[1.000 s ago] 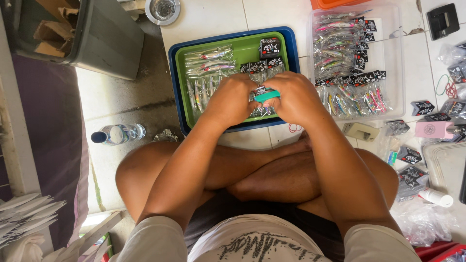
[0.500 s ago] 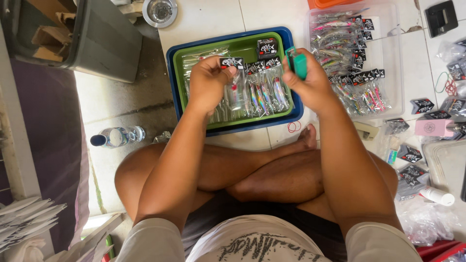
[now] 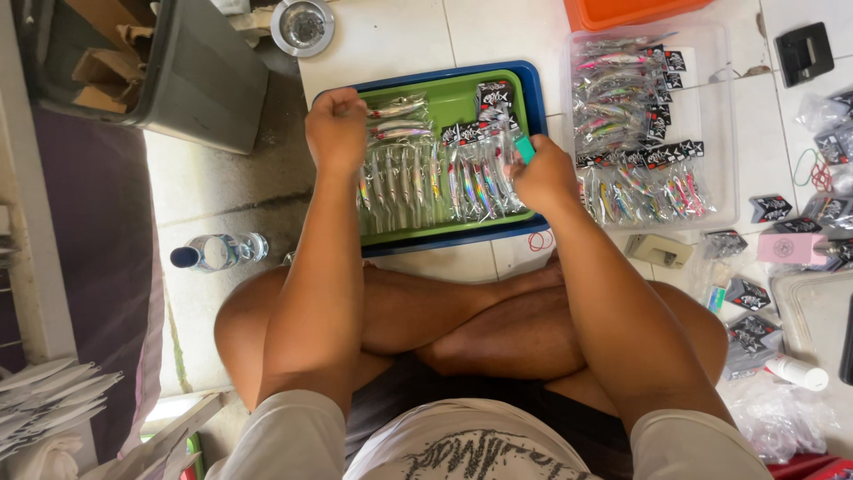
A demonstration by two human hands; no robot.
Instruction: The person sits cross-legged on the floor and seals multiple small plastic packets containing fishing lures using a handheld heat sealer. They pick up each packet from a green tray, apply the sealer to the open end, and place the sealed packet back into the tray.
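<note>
Left hand (image 3: 336, 127): closed in a loose fist over the left end of the green plastic tray (image 3: 449, 105), knuckles up; it rests at the top of the clear packets of fishing lures (image 3: 418, 182), and whether it pinches one of them cannot be told.
Right hand (image 3: 542, 178): fingers curled shut around a small teal object (image 3: 525, 148), only its tip showing above the thumb; the hand sits over the tray's right edge.
Packets in the tray: long clear bags with slim silvery and coloured lures, lying side by side in a row, some topped with black card headers (image 3: 490, 96).
Tray: green, nested inside a blue plastic tray (image 3: 533, 84) on the white tiled floor, just in front of the person's crossed legs.
Right of the tray: a clear plastic box (image 3: 711, 107) holding more bagged lures with black headers, just beside the blue rim.
Far right: loose black headers, a beige stapler (image 3: 657, 251) and a pink card (image 3: 786, 248) scattered on the tiles.
Left: a clear water bottle with a blue cap (image 3: 218, 252) lying on its side, near the person's knee.
Upper left: a grey bin (image 3: 200, 76) holding cardboard pieces, with a round metal floor drain (image 3: 303, 25) beside it.
</note>
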